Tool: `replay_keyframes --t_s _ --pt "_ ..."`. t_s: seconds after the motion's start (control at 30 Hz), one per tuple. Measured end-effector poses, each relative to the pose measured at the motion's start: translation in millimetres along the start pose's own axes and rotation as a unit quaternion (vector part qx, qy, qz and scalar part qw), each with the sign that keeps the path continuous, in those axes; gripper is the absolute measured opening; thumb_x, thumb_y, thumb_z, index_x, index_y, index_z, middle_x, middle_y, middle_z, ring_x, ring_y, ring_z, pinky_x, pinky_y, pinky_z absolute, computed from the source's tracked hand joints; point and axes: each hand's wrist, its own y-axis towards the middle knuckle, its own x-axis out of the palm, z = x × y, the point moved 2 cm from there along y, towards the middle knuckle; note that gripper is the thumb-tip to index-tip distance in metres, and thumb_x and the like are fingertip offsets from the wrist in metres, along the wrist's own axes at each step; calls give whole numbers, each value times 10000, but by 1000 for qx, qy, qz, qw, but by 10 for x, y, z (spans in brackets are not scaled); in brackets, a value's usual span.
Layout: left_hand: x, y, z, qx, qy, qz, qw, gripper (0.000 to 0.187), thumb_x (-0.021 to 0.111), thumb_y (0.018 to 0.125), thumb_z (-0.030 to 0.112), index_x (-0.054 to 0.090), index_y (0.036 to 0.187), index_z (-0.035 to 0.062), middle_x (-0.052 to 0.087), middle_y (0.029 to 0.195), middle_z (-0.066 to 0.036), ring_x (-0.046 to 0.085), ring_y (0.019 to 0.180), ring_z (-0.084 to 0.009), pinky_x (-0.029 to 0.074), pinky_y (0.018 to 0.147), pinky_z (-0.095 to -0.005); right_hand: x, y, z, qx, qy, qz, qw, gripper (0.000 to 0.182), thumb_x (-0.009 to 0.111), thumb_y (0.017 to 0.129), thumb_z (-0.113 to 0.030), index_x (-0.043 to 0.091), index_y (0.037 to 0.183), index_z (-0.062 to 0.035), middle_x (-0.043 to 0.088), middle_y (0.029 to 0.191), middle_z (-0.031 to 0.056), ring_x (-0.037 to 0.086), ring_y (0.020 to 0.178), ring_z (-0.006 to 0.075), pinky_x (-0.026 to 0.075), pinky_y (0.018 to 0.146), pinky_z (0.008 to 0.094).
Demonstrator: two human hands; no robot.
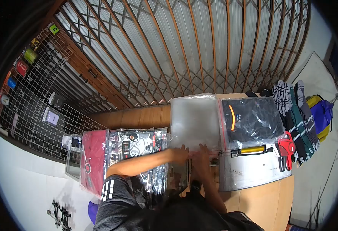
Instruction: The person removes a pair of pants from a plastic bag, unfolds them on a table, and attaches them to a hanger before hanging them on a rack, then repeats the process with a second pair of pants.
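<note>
Clear plastic bags (195, 121) lie at both hands (181, 154), beside bagged dark clothing (253, 119).

Left hand (179, 154) and right hand (201, 154) blurred at the clear bag (195, 119) (grip unresolved); dark garment's (255, 121) print too small to read.

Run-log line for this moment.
left hand: at clear bag's near edge | right hand: same edge | packed black garment: right of bag

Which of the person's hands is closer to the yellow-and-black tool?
The right hand. It is at the near edge of the clear plastic bags, just left of the yellow-and-black tool; the left hand is farther left along that edge.
</note>
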Motion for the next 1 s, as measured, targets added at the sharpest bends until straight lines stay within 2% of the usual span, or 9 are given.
replay_keyframes --t_s 0.07,0.2,0.4,0.47,0.63,0.67,0.8,0.83,1.0 --pt "419 142 -104 -39 30 11 999 767 642 926 277 291 1585 101 289 1603 -272 307 1448 -514 344 1188 -505 -150 -20 -179 22 -86 -9 996 597 656 899 -170 462 1421 47 349 1508 382 307 1423 555 332 1152 580" --pt "488 262 -242 16 -7 -10 1000 857 665 895 287 214 1619 206 184 1651 -248 264 1465 -522 346 1179 -536 -188 -133 -88 39 -182 19 982 665 698 862 -188 446 1435 37 265 1519 429 233 1420 616 294 1142 637" --pt "617 651 -542 -2 -49 34 998 898 654 913 371 152 1625 151 153 1610 -362 358 1411 -541 352 1171 -519 -115 -317 129 20 -126 87 988 762 773 782 -169 441 1433 47 263 1504 455 216 1393 668 293 1127 646" --pt "240 133 -93 -69 -56 43 995 891 638 930 405 155 1618 109 144 1593 -397 384 1396 -538 345 1174 -508 -181 -456 47 6 -119 76 990 729 762 795 -147 448 1424 45 272 1505 450 225 1385 672 295 1127 644" --pt "243 -711 427 114 -82 133 981 777 585 982 409 250 1583 51 199 1583 -389 368 1426 -493 325 1190 -480 -235 -1075 -88 0 -122 37 992 683 723 845 -137 446 1449 20 281 1531 400 262 1407 609 329 1131 613" --pt "224 -987 590 137 -86 133 978 772 583 984 411 257 1580 44 209 1582 -386 357 1435 -486 321 1193 -473 -264 -1248 -171 -5 -140 50 989 615 727 844 -141 504 1391 32 427 1456 363 378 1371 544 368 1121 562" --pt "535 -1979 997 233 -80 179 953 743 562 1011 418 280 1564 10 273 1580 -348 338 1454 -460 304 1203 -461 -170 -1984 -133 16 -87 -12 996 489 674 829 -51 575 1301 30 632 1247 304 599 1179 457 486 1014 488" --pt "647 -2268 1085 263 -90 191 941 731 552 1020 419 281 1566 15 288 1578 -339 349 1449 -458 306 1202 -459 -121 -2188 -70 2 -63 -27 998 520 727 831 -164 582 1294 25 650 1188 308 603 1138 489 485 993 528" --pt "1525 -3367 1227 321 -237 134 907 703 591 1025 379 302 1572 44 422 1552 -220 478 1392 -340 395 1145 -426 83 -3384 56 182 -79 -145 969 513 732 851 -261 622 1297 -31 688 1186 258 644 1147 419 508 990 476"
